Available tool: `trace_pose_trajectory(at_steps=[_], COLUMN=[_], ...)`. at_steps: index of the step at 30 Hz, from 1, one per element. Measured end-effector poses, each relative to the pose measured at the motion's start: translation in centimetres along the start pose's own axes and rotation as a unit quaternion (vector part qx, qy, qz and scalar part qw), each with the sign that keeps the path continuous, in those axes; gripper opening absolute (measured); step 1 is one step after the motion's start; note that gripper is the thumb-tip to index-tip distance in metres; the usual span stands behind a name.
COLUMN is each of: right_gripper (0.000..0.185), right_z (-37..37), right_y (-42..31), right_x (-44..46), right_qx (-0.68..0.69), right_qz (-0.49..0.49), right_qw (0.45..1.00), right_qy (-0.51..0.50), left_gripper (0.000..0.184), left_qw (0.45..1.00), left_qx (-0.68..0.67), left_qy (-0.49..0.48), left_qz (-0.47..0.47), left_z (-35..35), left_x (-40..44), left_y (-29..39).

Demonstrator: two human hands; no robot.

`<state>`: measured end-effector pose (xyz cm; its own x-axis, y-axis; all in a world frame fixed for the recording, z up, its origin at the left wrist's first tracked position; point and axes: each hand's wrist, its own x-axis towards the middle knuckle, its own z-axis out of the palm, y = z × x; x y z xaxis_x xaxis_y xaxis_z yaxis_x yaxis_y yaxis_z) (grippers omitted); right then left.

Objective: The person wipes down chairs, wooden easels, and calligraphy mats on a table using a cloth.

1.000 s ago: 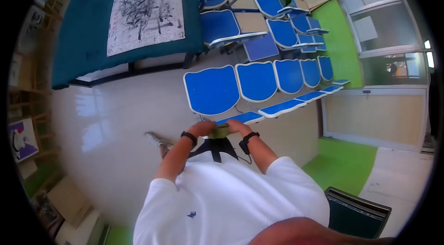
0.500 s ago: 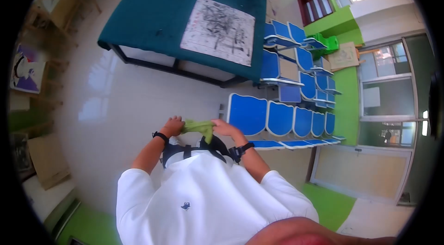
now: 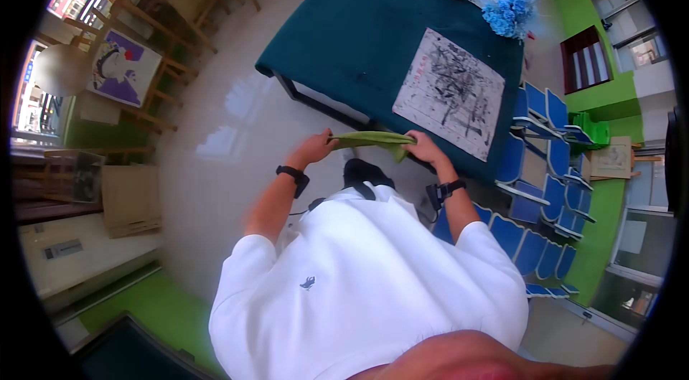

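Observation:
A green cloth (image 3: 373, 139) is stretched between my two hands, in front of my body and near the edge of the dark green covered table (image 3: 352, 35). At its left end, my left hand (image 3: 314, 147) is closed on the cloth. My right hand (image 3: 425, 148) pinches the other end, where a short flap hangs down. On the table, just beyond my right hand, lies a white sheet (image 3: 456, 89) with black ink marks. Each wrist wears a black band.
Blue chairs (image 3: 531, 251) stand in rows at the right. Blue flowers (image 3: 509, 14) are at the table's far end. Wooden easels (image 3: 133, 10) and a purple picture (image 3: 123, 68) stand at the left. A green screen or board (image 3: 129, 351) is at the lower left.
The view has swung left, bringing the easels closer in and shifting the table to the right. The cloth, bunched between my hands earlier, is now drawn out lengthwise, and my hands are farther apart.

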<state>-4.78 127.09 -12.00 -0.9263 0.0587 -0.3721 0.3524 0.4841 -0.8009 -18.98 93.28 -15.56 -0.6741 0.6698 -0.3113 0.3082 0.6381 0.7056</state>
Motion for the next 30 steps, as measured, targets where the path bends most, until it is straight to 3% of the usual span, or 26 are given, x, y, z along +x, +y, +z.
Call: trace_pose_trajectory(at_steps=[1, 2, 3, 4, 6, 8, 10, 11, 13, 15, 19, 21, 22, 23, 24, 25, 27, 29, 30], right_gripper=[0.03, 0.028, 0.025, 0.02, 0.019, 0.022, 0.034, 0.048, 0.063, 0.073, 0.073, 0.067, 0.068, 0.068, 0.067, 0.066, 0.057, 0.04, 0.036], right_z=[-0.5, -0.8, -0.6, -0.3, 0.9, 2.8, 4.0, 4.5, 6.1, 9.0, 10.7, 11.3, 12.0, 13.9, 16.1, 16.9, 16.1, 15.8, 16.1], right_y=[0.0, 0.7, 2.3, -0.7, -2.8, -3.2, -3.5, -4.1, -5.7, -5.2, -10.3, -15.4, -16.0, -15.8, -14.3, -13.5, -17.8, -18.2, -18.4], right_x=[2.3, 5.4, 8.8, 10.0, 15.3, 19.5, 23.7, 25.6, 29.1, 33.4, 36.2, 36.3, 37.6, 39.1, 41.3, 42.5, 42.7, 43.4, 43.5], right_qx=[-0.07, -0.055, 0.05, 0.196, 0.182, 0.151, -0.013, -0.08, -0.034, -0.058, -0.03, 0.174, 0.185, 0.184, 0.169, 0.148, -0.072, -0.118, -0.135], right_qz=[-0.067, -0.001, 0.053, 0.118, 0.206, 0.244, 0.023, -0.009, 0.022, 0.003, -0.01, 0.14, 0.174, 0.182, 0.048, -0.085, -0.122, -0.059, -0.009], right_qw=[0.992, 0.995, 0.996, 0.973, 0.961, 0.956, 0.995, 0.992, 0.996, 0.998, 0.996, 0.968, 0.957, 0.957, 0.978, 0.982, 0.988, 0.985, 0.99], right_qy=[0.078, 0.079, 0.045, 0.044, -0.023, -0.053, -0.098, -0.093, -0.085, -0.032, -0.084, -0.117, -0.137, -0.133, -0.109, -0.08, -0.07, -0.108, -0.031], left_gripper=[0.037, 0.039, 0.041, 0.037, 0.035, 0.035, 0.035, 0.035, 0.036, 0.034, 0.034, 0.037, 0.037, 0.037, 0.037, 0.037, 0.036, 0.029, 0.025], left_qw=[1.0, 0.998, 0.996, 0.996, 0.996, 0.997, 0.995, 0.994, 0.988, 0.985, 0.973, 0.985, 0.986, 0.992, 0.991, 0.99, 0.996, 0.987, 0.984], left_qx=[0.027, 0.055, 0.073, 0.056, 0.073, 0.076, 0.084, 0.096, 0.062, 0.056, -0.058, -0.084, -0.084, -0.097, -0.114, -0.126, 0.057, 0.108, 0.089], left_qy=[-0.012, -0.031, -0.036, -0.01, 0.03, -0.007, -0.02, -0.011, 0.018, 0.064, 0.079, 0.098, 0.093, 0.075, 0.059, 0.049, -0.049, -0.076, -0.063], left_qz=[0.008, 0.006, 0.032, 0.065, 0.046, -0.018, -0.052, -0.053, -0.137, -0.147, -0.208, -0.111, -0.105, -0.039, 0.029, 0.038, 0.047, 0.094, 0.14], left_z=[-1.8, -3.2, -3.5, -3.7, -4.9, -6.4, -7.1, -7.2, -9.2, -10.3, -13.6, -15.2, -16.8, -17.6, -18.4, -19.5, -21.3, -26.9, -30.5], left_x=[1.0, 1.5, 2.6, 3.6, 4.7, 4.9, 5.2, 5.5, 6.8, 9.3, 15.1, 18.5, 20.4, 21.5, 21.8, 21.3, 21.0, 18.4, 17.3], left_y=[0.4, 0.7, -0.4, -1.4, -2.5, -3.9, -6.3, -8.4, -10.0, -13.7, -15.3, -16.6, -16.8, -16.2, -15.7, -16.0, -16.4, -14.6, -13.8])
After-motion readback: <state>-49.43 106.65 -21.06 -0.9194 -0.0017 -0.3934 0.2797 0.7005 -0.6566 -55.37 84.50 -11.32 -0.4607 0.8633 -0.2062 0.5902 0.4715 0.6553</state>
